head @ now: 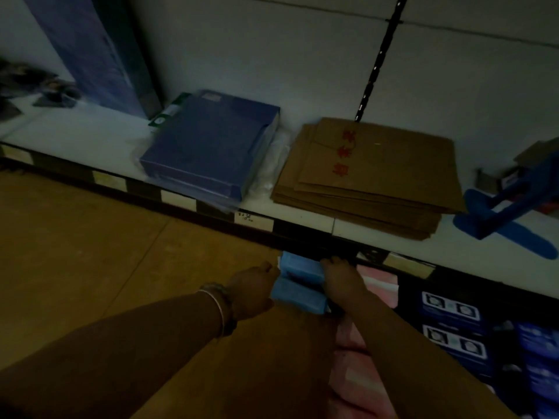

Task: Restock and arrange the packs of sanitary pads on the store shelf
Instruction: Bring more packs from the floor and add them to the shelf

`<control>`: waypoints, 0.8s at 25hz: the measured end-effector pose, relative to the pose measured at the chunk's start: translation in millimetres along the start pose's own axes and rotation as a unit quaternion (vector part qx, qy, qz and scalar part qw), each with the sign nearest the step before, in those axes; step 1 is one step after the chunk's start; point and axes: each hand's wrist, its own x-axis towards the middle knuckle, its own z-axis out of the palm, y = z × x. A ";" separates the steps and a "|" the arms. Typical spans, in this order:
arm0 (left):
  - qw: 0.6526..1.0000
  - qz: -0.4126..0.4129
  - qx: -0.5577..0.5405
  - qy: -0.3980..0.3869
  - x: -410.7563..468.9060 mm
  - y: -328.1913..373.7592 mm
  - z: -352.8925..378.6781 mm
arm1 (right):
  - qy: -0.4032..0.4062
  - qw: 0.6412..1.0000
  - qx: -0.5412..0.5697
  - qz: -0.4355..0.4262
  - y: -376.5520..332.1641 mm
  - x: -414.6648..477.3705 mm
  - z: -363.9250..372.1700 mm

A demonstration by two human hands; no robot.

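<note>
Nearest the camera, soft pink packs can be made out low in the dim light, with dark blue printed packs ranged to their right. Just beyond, two light blue plastic-wrapped packs of sanitary pads are held between both hands at the mouth of the lower shelf, under the black-and-white shelf edge strip. The left hand, bangles at its wrist, is set against their left end; whether its fingers are curled round them cannot be told. The right hand is laid along their right end, fingers reaching forward and seemingly straight — pressing rather than pinching.

The step in hand is judged to be seating these packs beside the pink ones. A level push inward would be called for next, the two packs kept square to each other.

Farther off, on the white upper shelf, a blue flat file box and a stack of brown paper envelopes are seen.
</note>
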 end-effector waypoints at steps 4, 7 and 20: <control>0.999 -0.008 0.025 -0.018 19.8 11.5 17.0 | 0.006 1.000 0.012 -0.017 10.5 1.8 8.0; 0.999 0.022 0.023 -0.004 29.8 12.3 35.6 | 0.024 0.999 -0.017 -0.031 9.2 0.3 12.1; 0.988 -0.012 -0.139 0.071 37.8 -1.9 27.7 | 0.071 0.963 0.259 0.022 4.8 -8.4 -13.5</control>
